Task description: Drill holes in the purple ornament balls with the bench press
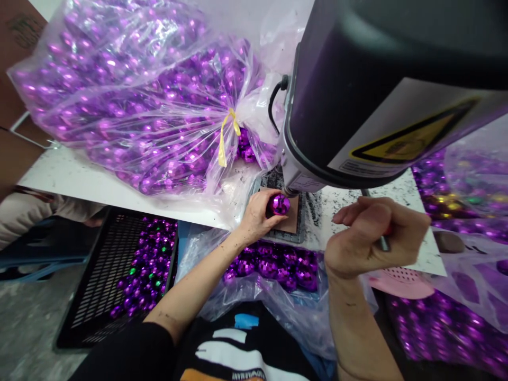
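Observation:
My left hand grips a shiny purple faceted ball between thumb and fingers. The ball is just above a brown board on the machine's grey base. Close over it is the metal nose of what looks like a bench drill press, with a big black housing and a yellow warning label. My right hand is closed around a metal lever at the machine's right; a bit of red shows in the grip. Whether the nose touches the ball cannot be made out.
A large clear bag of purple balls, tied with yellow ribbon, lies at the back left. More faceted balls fill a plastic-lined container before me. A black crate stands lower left, a pink perforated basket right. Dark shavings speckle the white table.

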